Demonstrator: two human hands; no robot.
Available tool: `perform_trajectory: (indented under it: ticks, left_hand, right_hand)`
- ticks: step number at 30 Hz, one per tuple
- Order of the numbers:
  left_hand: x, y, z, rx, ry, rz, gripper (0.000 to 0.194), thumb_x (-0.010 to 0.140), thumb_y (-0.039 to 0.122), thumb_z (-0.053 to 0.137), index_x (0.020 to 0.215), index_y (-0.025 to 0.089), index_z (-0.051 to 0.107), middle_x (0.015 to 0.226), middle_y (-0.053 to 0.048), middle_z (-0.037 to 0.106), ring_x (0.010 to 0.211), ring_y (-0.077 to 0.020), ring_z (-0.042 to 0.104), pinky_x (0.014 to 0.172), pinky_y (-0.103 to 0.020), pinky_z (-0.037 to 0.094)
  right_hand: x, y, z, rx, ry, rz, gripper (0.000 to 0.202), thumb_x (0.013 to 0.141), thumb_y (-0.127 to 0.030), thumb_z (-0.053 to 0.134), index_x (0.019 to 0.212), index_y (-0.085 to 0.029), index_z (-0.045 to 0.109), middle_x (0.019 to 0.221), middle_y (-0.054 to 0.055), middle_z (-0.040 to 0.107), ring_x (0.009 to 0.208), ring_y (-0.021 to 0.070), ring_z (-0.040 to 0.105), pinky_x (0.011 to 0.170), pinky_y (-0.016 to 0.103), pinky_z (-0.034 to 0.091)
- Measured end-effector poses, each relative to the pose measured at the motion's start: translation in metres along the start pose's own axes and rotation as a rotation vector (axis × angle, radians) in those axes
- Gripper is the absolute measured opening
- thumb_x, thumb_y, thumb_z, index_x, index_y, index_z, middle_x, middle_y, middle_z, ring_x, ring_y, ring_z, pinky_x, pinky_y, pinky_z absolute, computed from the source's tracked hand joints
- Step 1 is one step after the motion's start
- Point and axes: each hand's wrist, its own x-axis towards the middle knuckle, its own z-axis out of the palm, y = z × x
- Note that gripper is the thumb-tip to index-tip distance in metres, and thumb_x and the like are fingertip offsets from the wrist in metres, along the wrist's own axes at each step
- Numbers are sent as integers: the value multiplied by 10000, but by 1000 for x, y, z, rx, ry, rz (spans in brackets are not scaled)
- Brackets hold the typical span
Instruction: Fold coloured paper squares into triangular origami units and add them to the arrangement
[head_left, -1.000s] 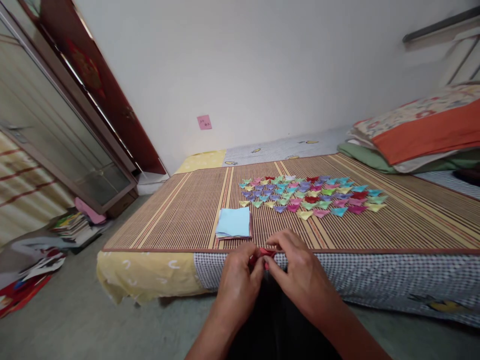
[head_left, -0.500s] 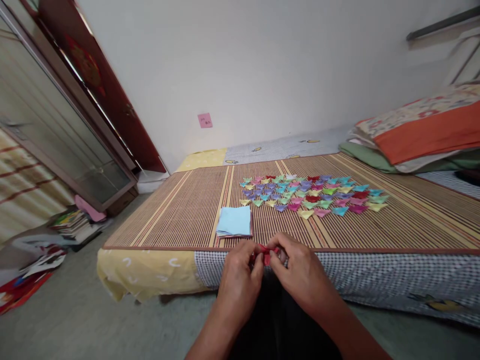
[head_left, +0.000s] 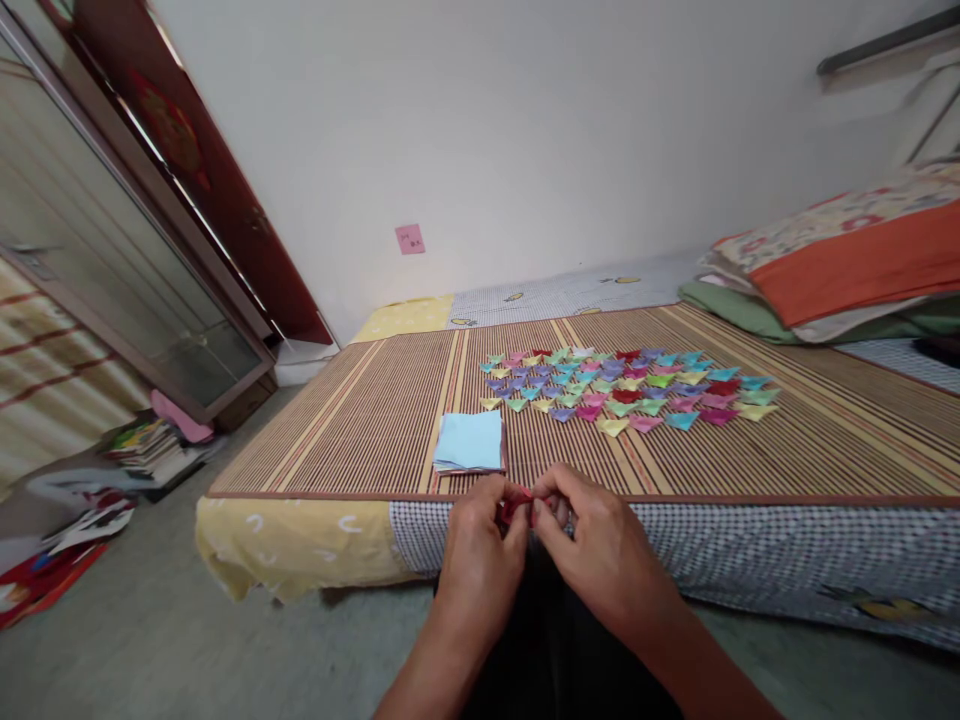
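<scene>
Between my two hands, just off the bed's front edge, is a small piece of folded red paper, mostly covered by fingers. My left hand pinches its left side between thumb and fingers. From the right, my right hand pinches the other side, thumb tip close to the left thumb. Beyond the left hand lies a stack of square paper sheets, light blue on top. Farther back, many small folded paper boats in several colours stand in rows on the striped mat.
The striped bamboo mat covers the bed, with a checked sheet hanging over its front edge. Folded bedding is piled at the right. A pink note is on the wall. Books stand on the floor at left.
My fingertips have drawn closer together over the red paper, and less of it shows between them. The stack and the paper boats stay in place.
</scene>
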Motion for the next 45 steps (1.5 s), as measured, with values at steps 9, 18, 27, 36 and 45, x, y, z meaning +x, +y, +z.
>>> perform_trajectory:
  ticks: [9,18,27,36,45]
  left_hand:
    - [0,4,-1,82,65,81,208,865,7,567,792,192,630,801,4,648,733,-150,594,688,-253,421]
    - [-2,5,-3,106,43,108,187,887,47,555,787,200,597,749,25,607,667,-140,549,639,-242,387]
    - [-3,6,-5,74,11,66,202,880,43,537,769,207,574,743,29,615,673,-142,552,643,-246,377]
    - [-3,8,-7,93,3,78,217,877,35,535,752,211,550,749,24,606,696,-151,556,654,-250,377]
    - [0,3,-6,100,-36,37,206,876,57,522,751,218,556,763,7,610,721,-171,571,669,-275,375]
  right_hand:
    - [-1,0,3,68,53,-7,99,847,-166,501,810,-215,579,667,-6,597,576,169,562,579,270,422]
    - [2,5,0,116,63,37,108,850,-192,519,752,-226,551,618,-36,533,537,146,509,533,255,388]
    - [2,6,-4,149,30,59,116,858,-188,520,757,-222,565,613,-31,547,545,148,511,531,261,392]
    - [4,4,-5,145,30,51,122,856,-175,525,747,-220,557,624,-29,544,560,150,525,549,261,411]
    - [4,11,-1,165,-18,58,118,862,-183,517,758,-221,560,628,-27,549,566,155,538,545,262,415]
